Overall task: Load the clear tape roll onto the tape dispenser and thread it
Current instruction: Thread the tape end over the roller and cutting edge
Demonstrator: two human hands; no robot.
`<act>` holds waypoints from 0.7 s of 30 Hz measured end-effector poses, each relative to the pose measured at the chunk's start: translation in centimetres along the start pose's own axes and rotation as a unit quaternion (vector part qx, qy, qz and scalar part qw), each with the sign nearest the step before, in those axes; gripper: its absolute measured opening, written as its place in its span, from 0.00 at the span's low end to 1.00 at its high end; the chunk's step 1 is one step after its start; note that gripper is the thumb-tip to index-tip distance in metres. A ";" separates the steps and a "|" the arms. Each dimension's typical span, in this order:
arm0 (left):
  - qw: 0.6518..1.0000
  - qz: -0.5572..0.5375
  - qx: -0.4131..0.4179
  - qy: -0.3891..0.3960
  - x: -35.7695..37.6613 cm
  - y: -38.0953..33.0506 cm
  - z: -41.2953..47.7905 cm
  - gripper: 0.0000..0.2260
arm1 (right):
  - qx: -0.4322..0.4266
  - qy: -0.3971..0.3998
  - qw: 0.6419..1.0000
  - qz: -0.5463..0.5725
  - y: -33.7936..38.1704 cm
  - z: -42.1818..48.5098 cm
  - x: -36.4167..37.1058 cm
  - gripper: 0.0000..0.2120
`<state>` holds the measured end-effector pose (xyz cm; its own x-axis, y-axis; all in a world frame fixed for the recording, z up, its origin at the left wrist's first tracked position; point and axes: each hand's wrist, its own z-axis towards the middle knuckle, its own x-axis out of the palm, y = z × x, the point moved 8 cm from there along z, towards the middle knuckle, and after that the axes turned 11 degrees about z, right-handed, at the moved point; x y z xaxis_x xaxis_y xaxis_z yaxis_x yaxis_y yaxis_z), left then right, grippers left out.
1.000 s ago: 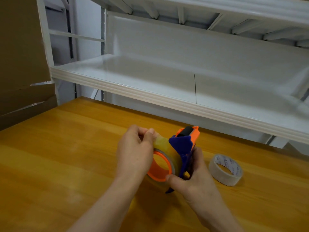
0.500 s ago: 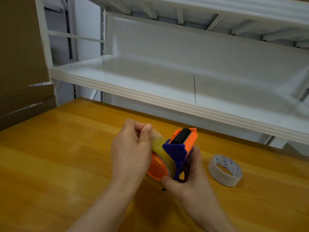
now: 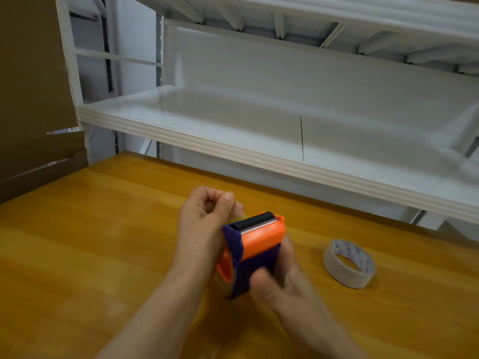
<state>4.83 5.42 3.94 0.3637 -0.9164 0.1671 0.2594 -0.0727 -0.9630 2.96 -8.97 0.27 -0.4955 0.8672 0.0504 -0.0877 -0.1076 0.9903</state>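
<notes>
- Two hands engaged: right hand grips the tape dispenser above the table.
- Clear tape roll sits on the dispenser's left side.
- Left hand, just left of the roller, apparently pinches the tape end.

Two hands are in view: one left hand and one right hand, both near the middle of the table. There is one tape dispenser, orange and purple, with one black roller at its far end. Tape rolls number two. One clear tape roll is mounted in the dispenser and mostly hidden, and one loose roll lies flat to the right. There is one wooden table. Beyond it stands one white shelf unit with two shelf levels showing, one low and one high. Brown cardboard at the far left shows several overlapping pieces; the number of boxes cannot be told.
</notes>
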 end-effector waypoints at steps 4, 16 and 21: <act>0.998 0.011 0.033 0.055 1.0 -0.5 -0.1 0.03 | 0.035 -0.068 0.975 0.209 -0.9 -0.1 -0.8 0.33; 0.972 0.108 0.111 0.178 4.7 -0.2 -1.8 0.02 | 0.056 -0.130 0.963 0.228 0.6 -1.1 -3.0 0.13; 0.982 0.097 0.076 0.141 4.1 0.6 -1.4 0.03 | 0.028 -0.166 0.959 0.229 0.3 -0.9 -2.7 0.05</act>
<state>5.23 1.13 3.79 0.1633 -0.9813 -0.1019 0.3483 0.1540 -0.9246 3.45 -11.75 0.27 -0.1668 0.8429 0.5116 0.1252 -0.4966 0.8589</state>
